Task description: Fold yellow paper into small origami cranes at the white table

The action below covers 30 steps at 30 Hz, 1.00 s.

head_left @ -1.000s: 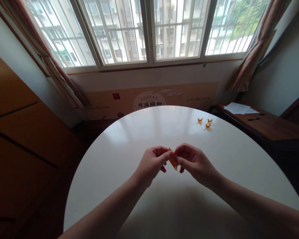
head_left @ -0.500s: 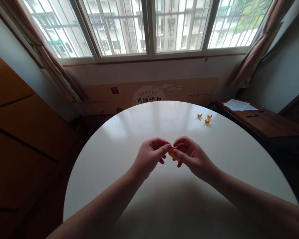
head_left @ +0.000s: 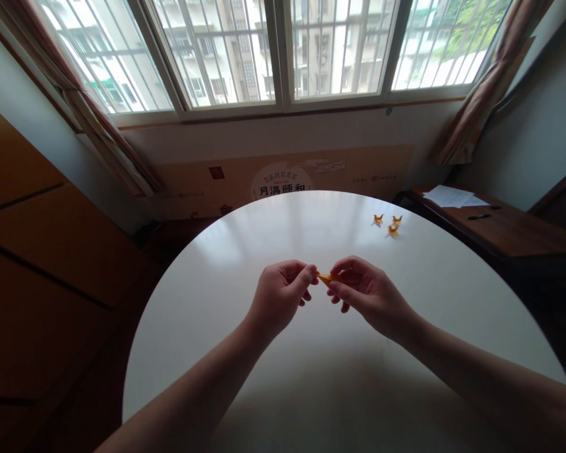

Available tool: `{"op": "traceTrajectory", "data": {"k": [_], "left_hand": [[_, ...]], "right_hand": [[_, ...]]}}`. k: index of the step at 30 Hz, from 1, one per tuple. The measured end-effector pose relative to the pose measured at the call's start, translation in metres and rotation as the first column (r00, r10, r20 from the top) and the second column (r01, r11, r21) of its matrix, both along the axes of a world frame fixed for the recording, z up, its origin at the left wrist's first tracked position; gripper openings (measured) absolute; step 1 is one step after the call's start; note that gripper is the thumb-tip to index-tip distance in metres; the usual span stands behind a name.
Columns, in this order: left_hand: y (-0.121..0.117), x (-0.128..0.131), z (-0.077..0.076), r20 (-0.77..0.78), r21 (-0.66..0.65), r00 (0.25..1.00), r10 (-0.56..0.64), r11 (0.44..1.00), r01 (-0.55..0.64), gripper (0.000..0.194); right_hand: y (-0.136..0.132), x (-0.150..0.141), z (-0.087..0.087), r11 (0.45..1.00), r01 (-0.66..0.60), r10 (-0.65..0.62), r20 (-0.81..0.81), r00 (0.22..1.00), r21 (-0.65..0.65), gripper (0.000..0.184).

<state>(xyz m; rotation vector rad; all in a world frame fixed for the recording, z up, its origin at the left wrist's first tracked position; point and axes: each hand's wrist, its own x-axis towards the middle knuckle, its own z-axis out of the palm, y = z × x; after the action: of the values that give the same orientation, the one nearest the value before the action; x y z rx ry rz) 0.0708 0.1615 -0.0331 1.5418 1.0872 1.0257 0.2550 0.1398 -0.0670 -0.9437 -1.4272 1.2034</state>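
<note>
The folded orange piece [head_left: 325, 277] is held up over the white table [head_left: 273, 242], well in from its curved far edge. Both hands grip it: the left hand [head_left: 285, 286] pinches the pointed end between thumb and fingertips, and the right hand [head_left: 362, 286] holds the opposite end, thumb uppermost. It looks like paper (an impression only), so it should be very light, springy along its creases and easily crushed or torn. Thin tips probably bend first; the thicker, layered folds seem the safer place to hold, with light pressure.

The fingers themselves get in the way, covering much of its right end. Three small orange figures [head_left: 393, 231] sit near the table's far right edge, well apart from the hands. Beyond that edge, a brown side table [head_left: 528, 233] carries white papers [head_left: 448, 196] and a slim dark object [head_left: 479, 217].
</note>
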Motion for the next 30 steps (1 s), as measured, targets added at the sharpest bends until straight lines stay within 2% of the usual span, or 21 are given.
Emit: {"op": "traceTrajectory", "data": {"k": [3, 9, 17, 23, 30], "left_hand": [[-0.0006, -0.0021, 0.002, -0.021, 0.046, 1.0, -0.008, 0.999, 0.009, 0.03], [-0.0035, -0.0008, -0.0006, -0.095, -0.005, 0.984, -0.153, 0.988, 0.153, 0.029], [-0.0044, 0.0004, -0.0005, -0.102, 0.008, 0.991, -0.092, 0.996, 0.093, 0.024], [-0.0048, -0.0013, -0.0015, -0.148, 0.064, 0.982, -0.118, 0.99, 0.129, 0.028], [-0.0052, -0.001, -0.0044, -0.263, 0.147, 0.964, -0.044, 0.985, 0.085, 0.026]], "right_hand": [[-0.0009, 0.0001, 0.0018, 1.0, 0.009, -0.009, 0.0, 1.0, 0.009, 0.026], [-0.002, -0.0002, 0.0037, 0.999, 0.024, -0.023, -0.009, 1.0, 0.041, 0.023], [-0.0046, -0.0018, 0.0072, 0.991, 0.041, -0.046, 0.039, 0.998, 0.127, 0.019], [-0.0066, -0.0025, 0.0094, 0.99, 0.035, -0.044, 0.063, 0.997, 0.138, 0.019], [-0.0076, -0.0054, 0.009, 0.994, 0.026, -0.031, 0.046, 0.998, 0.107, 0.018]]}}
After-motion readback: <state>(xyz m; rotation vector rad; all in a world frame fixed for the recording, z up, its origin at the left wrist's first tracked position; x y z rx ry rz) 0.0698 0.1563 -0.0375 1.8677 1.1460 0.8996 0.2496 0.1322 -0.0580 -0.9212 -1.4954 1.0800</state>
